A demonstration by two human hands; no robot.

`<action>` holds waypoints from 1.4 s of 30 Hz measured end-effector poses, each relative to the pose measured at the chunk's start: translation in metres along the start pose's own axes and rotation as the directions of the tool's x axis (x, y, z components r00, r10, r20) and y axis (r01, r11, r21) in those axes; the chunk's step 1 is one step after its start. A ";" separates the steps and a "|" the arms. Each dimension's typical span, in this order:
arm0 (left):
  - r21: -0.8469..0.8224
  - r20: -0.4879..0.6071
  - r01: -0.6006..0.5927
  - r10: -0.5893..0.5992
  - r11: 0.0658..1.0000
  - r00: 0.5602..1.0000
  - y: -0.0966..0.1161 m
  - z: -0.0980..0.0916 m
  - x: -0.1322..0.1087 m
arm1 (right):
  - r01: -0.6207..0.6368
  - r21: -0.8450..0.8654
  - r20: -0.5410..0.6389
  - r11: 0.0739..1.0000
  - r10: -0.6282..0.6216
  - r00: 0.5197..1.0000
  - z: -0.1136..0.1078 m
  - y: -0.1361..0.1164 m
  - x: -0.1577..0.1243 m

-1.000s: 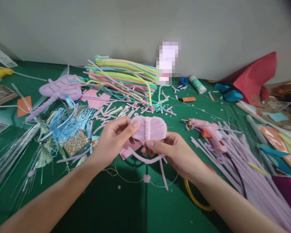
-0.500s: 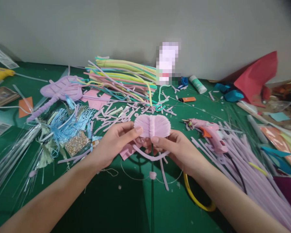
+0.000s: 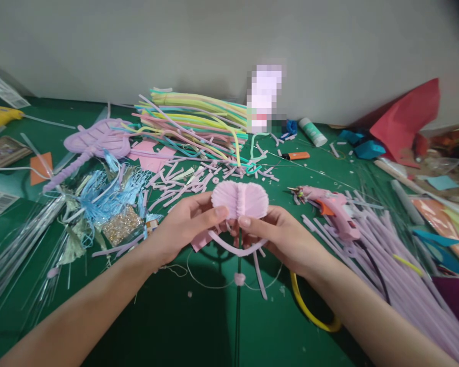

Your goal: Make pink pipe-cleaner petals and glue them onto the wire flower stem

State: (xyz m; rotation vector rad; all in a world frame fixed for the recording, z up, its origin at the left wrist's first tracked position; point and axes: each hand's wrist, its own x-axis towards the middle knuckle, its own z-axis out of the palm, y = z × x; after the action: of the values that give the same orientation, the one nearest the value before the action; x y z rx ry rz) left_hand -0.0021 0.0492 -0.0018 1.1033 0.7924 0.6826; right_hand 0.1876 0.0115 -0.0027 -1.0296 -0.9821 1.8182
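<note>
Lilac pad [image 3: 254, 200] — fuzzy, rounded, a raised ridge down its middle — held in both my hands over the green table [image 3: 176, 331], at the centre of view.

Left hand [image 3: 178, 229]: clamped on the pad, thumb across the lower part of its left lobe, fingers mostly hidden behind. Right hand [image 3: 288, 239]: also pinched on it, thumb tip at the bottom edge by the ridge; other fingers curled beneath, partly out of sight.

A bent lilac strip [image 3: 235, 251] spans the space between my hands, below the pad. Lower, a small lilac tuft [image 3: 239, 279] meets a thin curved thread; whether it hangs or lies on the table I cannot tell.

To the right: pink glue gun [image 3: 338, 211] beside a spread of long lilac stems [image 3: 405, 285]; yellow ring [image 3: 309, 311] partly behind my right forearm.

Beyond the pad: lilac clippings [image 3: 176, 186], then a multicoloured bundle of stems [image 3: 199, 112]. Orange lighter [image 3: 298, 156] near a white-and-green tube [image 3: 312, 132]. To the left: blue tassels [image 3: 99, 199] next to a bag of gold beads [image 3: 121, 227].
</note>
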 end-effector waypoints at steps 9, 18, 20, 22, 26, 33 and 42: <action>0.028 0.023 0.047 -0.047 0.999 0.999 0.003 -0.002 0.000 | 0.019 0.037 -0.020 0.999 -0.019 1.000 -0.002 -0.004 0.000; -0.048 -0.002 -0.007 0.007 0.999 1.000 -0.002 -0.005 0.004 | 0.037 -0.078 -0.071 0.996 -0.043 0.997 -0.004 -0.002 0.000; -0.036 -0.022 -0.006 0.005 0.999 1.000 -0.003 -0.005 0.005 | 0.044 -0.053 -0.077 0.998 -0.048 0.996 -0.005 -0.001 0.002; -0.032 -0.020 0.005 -0.006 0.999 1.000 -0.004 -0.006 0.005 | 0.043 -0.020 -0.089 0.999 -0.045 0.995 -0.006 -0.001 0.003; -0.053 0.000 0.021 -0.021 0.998 1.000 -0.005 -0.007 0.004 | 0.015 -0.011 -0.091 1.000 -0.016 0.996 -0.006 -0.003 0.004; 0.068 -0.104 0.027 -0.020 0.997 0.994 -0.001 -0.002 0.004 | -0.007 -0.179 -0.119 0.984 -0.014 0.993 0.001 -0.004 0.004; 0.044 -0.070 0.045 -0.042 0.998 0.997 -0.005 -0.001 0.007 | 0.020 -0.092 -0.180 0.996 -0.037 0.983 0.001 0.001 0.011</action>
State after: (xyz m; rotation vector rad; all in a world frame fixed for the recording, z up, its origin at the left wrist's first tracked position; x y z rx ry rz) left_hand 0.0012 0.0539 -0.0080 1.1049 0.8920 0.6716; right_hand 0.1826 0.0206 -0.0066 -1.2074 -0.9693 1.6372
